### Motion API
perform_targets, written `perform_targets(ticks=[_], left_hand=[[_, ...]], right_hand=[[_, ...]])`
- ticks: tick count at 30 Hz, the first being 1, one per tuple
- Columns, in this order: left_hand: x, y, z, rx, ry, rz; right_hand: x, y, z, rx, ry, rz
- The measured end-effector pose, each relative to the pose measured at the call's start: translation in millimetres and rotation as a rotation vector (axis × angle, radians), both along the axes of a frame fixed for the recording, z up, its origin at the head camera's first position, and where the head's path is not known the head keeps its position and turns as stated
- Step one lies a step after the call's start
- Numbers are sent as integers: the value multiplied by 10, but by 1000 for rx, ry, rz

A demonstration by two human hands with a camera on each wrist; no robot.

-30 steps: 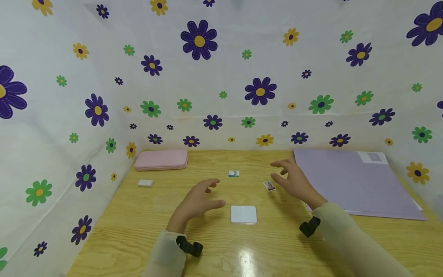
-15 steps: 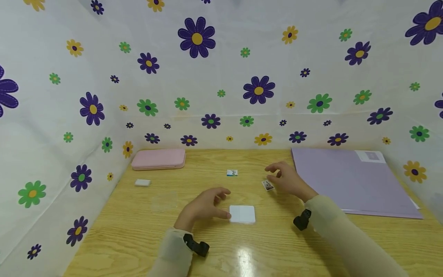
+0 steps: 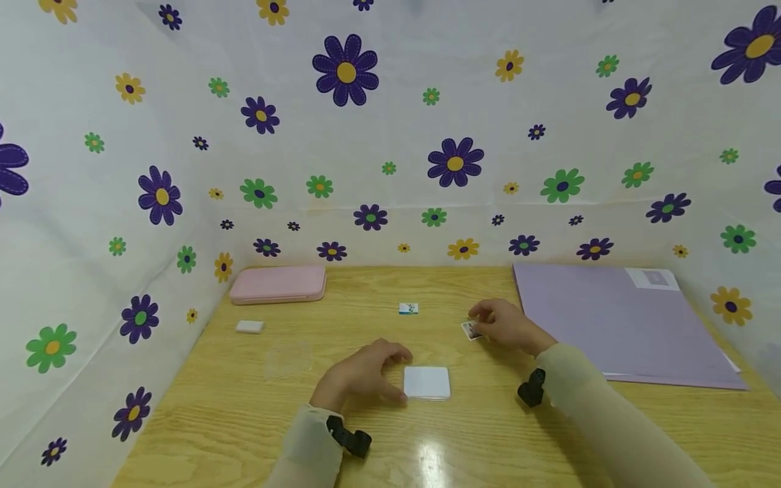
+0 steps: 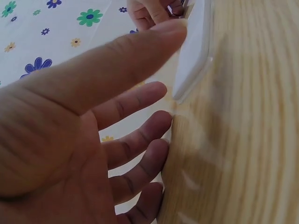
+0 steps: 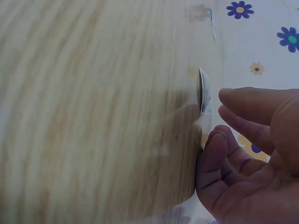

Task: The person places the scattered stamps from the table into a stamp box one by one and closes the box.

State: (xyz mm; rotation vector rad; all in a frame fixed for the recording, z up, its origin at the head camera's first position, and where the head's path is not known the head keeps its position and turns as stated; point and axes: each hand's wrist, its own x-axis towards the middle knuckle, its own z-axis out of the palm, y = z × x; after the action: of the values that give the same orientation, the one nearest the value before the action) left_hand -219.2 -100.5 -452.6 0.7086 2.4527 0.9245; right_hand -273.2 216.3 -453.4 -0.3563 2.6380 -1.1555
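In the head view my left hand (image 3: 365, 369) is at the left side of a white rectangular card or thin stack (image 3: 426, 382) with a clear rim. Its thumb tip is by the card's near left corner; whether it touches cannot be told. Its fingers are loosely bent, as the left wrist view also shows. My right hand (image 3: 508, 327) hovers over a small white-bordered picture card (image 3: 468, 331) and partly hides it. In the right wrist view a gap shows between the fingertips and that picture card (image 5: 204, 92), which looks slightly curved. Neither hand grips anything.
A small printed card (image 3: 408, 308) lies farther back. On the left are a pink zip case (image 3: 278, 285), a white eraser-like block (image 3: 249, 327) and a faint transparent sheet (image 3: 288, 359). A large purple folder (image 3: 610, 325) covers the right side. Flowered cloth (image 3: 390, 135) encloses the table.
My left hand has moved right and nearer to me, up to the white card. My right hand has lowered over the picture card, its fingertips closer together. The cards stay put.
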Motion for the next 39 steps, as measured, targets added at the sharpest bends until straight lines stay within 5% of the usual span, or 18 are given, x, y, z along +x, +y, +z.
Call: perform_targets(ticks=[12, 39], left_hand=[[60, 51, 10, -96, 83, 3], [71, 79, -12, -152, 126, 31]], right_hand=[[-57, 13, -1, 68, 34, 61], [-47, -48, 19, 44, -5, 4]])
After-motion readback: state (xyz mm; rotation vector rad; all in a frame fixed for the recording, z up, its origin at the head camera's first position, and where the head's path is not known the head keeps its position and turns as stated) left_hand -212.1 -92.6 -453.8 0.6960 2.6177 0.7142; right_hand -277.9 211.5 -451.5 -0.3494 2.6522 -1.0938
